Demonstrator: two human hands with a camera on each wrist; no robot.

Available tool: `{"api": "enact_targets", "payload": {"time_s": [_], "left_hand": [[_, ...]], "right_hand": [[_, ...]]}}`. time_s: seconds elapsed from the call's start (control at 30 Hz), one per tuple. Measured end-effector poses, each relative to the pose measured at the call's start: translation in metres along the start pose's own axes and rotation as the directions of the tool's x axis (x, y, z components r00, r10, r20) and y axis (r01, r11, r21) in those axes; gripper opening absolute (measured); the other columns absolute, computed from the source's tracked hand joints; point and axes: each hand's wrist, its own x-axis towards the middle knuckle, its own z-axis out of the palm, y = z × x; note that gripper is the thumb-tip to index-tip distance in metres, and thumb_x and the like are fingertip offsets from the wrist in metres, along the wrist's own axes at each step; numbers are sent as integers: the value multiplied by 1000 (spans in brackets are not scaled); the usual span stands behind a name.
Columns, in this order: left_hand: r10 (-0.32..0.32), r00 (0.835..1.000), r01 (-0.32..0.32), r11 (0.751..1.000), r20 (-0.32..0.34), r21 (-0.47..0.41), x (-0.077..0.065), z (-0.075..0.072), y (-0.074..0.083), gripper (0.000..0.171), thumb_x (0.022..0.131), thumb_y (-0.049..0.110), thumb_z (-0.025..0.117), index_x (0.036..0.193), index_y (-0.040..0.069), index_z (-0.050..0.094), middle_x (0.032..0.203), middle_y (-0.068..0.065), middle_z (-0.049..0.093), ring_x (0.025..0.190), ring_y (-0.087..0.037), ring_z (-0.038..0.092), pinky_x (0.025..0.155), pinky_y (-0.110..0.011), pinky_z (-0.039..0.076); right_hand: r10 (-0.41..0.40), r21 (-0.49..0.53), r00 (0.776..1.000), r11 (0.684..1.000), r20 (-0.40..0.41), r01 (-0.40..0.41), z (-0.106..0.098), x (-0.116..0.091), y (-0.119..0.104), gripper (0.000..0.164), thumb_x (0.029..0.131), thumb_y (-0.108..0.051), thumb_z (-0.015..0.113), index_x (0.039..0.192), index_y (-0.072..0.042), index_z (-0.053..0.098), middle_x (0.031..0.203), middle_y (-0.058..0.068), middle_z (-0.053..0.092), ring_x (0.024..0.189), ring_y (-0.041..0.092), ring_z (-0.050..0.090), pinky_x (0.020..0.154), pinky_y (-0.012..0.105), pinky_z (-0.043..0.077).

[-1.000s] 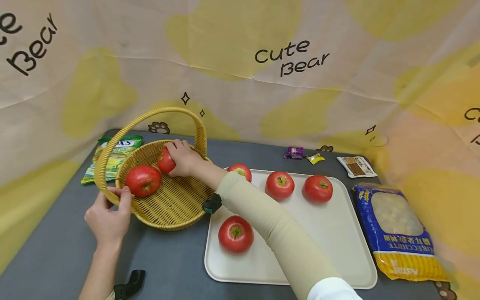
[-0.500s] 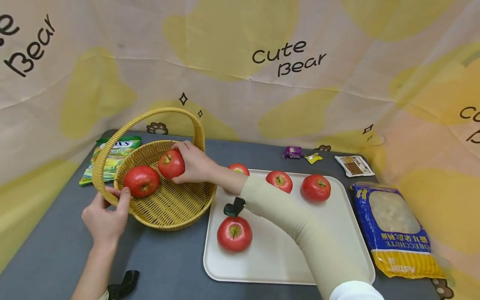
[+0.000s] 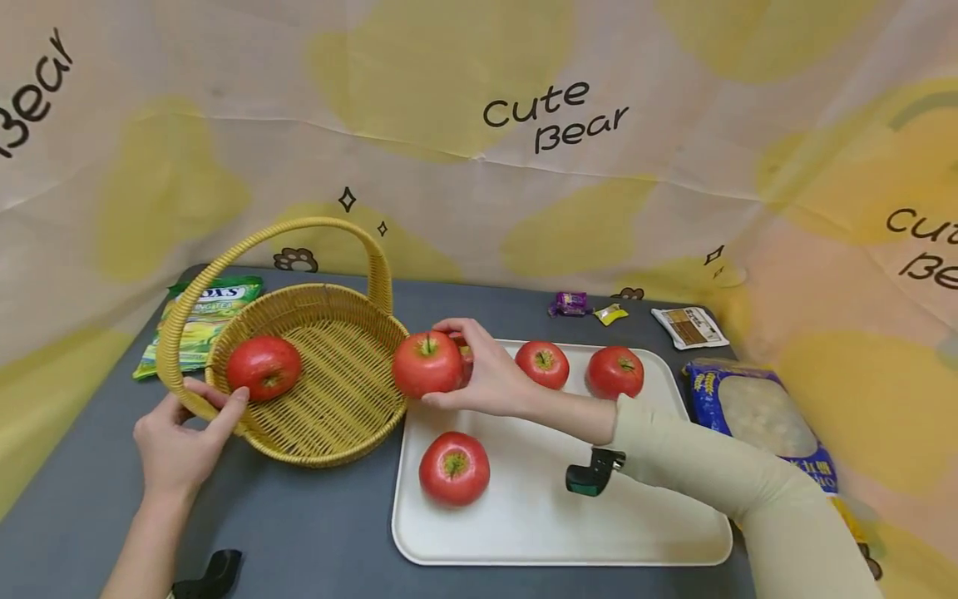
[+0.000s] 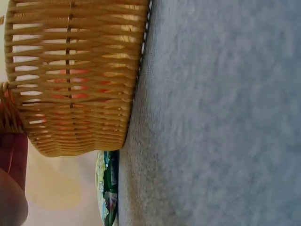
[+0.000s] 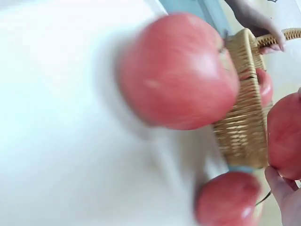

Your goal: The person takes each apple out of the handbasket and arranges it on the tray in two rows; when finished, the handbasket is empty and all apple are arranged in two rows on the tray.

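My right hand grips a red apple over the left edge of the white tray, just right of the basket. In the right wrist view the held apple shows at the right edge, fingertips against its underside. My left hand pinches the foot of the handle of a yellow wicker basket. Inside the basket, at its left side, lies one red apple. Up close in the left wrist view is the woven basket wall, with the left thumb at the corner.
On the tray sit a front apple and two back apples; another is mostly hidden behind my right hand. A green candy bag lies behind the basket. Small sweets, a packet and a blue pasta bag lie right.
My right hand has lifted the apple out of the basket and carried it right to the tray's edge. The left hand keeps its hold on the handle. The head view has shifted slightly.
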Motion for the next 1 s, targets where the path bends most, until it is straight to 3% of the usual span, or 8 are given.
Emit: {"api": "enact_targets", "payload": {"time_s": [0.1, 0.23, 0.4, 0.57, 0.73, 1.0], "left_hand": [[-1, 1000, 1, 1000, 13, -23, 0, -3, -3, 18, 74, 3, 79, 71, 0, 61, 63, 24, 55, 57, 9, 49, 60, -9, 38], [4, 1000, -4, 999, -6, -37, -1, -4, -6, 17, 74, 1, 77, 70, -2, 61, 63, 25, 54, 56, 10, 48, 57, -10, 37], [15, 999, -17, 999, -35, -37, -2, -2, -10, 16, 75, 1, 75, 71, -4, 61, 64, 27, 53, 55, 11, 46, 56, -11, 34], [18, 998, -20, 999, -54, -41, 0, -1, -9, 17, 76, 3, 74, 71, -5, 60, 64, 27, 53, 56, 12, 46, 57, -10, 33], [14, 999, -16, 999, -53, -40, 2, 1, -7, 18, 77, 5, 74, 71, -5, 60, 64, 27, 53, 56, 12, 46, 56, -11, 33], [13, 999, -15, 999, -43, -46, 1, 6, -3, 19, 78, 6, 74, 72, -5, 59, 64, 25, 52, 57, 9, 45, 56, -12, 33]], "right_hand": [[83, 40, 997, 996, 8, -83, -11, -26, 9, 84, 71, -25, 86, 138, -15, 37, 132, -1, 45, 116, 16, 52, 83, 31, 54], [134, 3, 990, 991, 31, -135, -23, -61, 24, 89, 72, -28, 85, 144, -16, 34, 136, 0, 41, 121, 17, 49, 85, 31, 53], [147, -28, 988, 989, 47, -146, -35, -102, 40, 86, 71, -28, 85, 142, -18, 37, 136, -3, 39, 124, 16, 45, 84, 30, 53], [119, -1, 992, 993, 40, -119, -37, -136, 58, 86, 68, -24, 86, 139, -12, 38, 132, -6, 40, 122, 16, 45, 84, 29, 53], [57, -23, 998, 998, 19, -56, -36, -157, 72, 87, 67, -23, 88, 137, -11, 39, 133, -4, 42, 121, 16, 46, 90, 32, 52], [30, -29, 999, 999, 16, -30, -33, -167, 75, 88, 65, -15, 89, 137, -7, 38, 134, 1, 42, 121, 18, 46, 88, 32, 53]]}}
